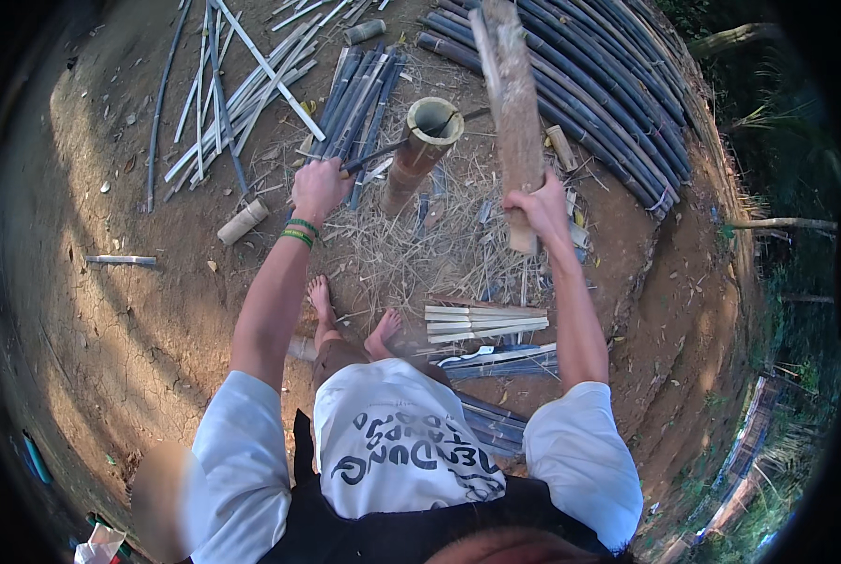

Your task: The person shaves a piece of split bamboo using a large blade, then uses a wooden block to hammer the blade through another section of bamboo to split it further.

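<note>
My left hand is closed around the handle of a machete. Its dark blade runs across the top of a thick bamboo section and shows again on the far right side of the rim. That section stands roughly upright, its hollow end facing up. In my right hand is a rough, heavy piece of wood, gripped near its lower end and held up to the right of the bamboo, apart from it. How deep the blade sits in the rim I cannot tell.
Pale split strips and dark split bamboo lie ahead. A large pile of dark poles fills the far right. Shavings cover the ground around the bamboo. A short bamboo piece lies left; bundled slats lie near my bare feet.
</note>
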`<state>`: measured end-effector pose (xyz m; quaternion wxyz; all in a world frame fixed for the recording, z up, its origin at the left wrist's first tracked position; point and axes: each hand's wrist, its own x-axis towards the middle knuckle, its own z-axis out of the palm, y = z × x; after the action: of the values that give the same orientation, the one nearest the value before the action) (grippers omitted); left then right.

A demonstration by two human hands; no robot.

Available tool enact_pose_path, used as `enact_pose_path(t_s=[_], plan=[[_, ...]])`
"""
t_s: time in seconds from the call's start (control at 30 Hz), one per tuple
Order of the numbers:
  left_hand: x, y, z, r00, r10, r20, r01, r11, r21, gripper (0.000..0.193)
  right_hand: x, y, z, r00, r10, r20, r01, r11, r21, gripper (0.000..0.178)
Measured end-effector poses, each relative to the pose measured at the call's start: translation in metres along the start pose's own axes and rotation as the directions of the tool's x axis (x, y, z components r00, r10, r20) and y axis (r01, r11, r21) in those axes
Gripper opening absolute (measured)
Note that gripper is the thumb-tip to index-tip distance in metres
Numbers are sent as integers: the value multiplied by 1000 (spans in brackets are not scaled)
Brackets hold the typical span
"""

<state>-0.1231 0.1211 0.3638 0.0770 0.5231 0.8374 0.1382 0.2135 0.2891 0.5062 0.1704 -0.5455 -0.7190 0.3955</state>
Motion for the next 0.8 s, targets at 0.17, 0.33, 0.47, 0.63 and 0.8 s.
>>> enact_pose_path(t_s=[0.17,0.33,0.47,0.63,0.8], plan=[[-11,-7,4,998,-55,9,55,998,27,32,7,-138,-82,792,-498,-354,566,816,118,78],[-24,-3,5,998,-57,-2,57,998,8,31,9,-127,-71,527,-681,-508,787,617,-11,70],[-11,2,-8,993,-66,93,62,997,51,32,-19,79,46,986,-110,-128,97,990,-103,100],[-3,-3,-16,990,-71,122,56,992,117,33,-3,75,61,976,199,89,-192,978,-86,88],[-8,-5,-24,988,-96,125,80,989,125,30,11,-20,-41,936,-283,-209,264,958,-116,85]])
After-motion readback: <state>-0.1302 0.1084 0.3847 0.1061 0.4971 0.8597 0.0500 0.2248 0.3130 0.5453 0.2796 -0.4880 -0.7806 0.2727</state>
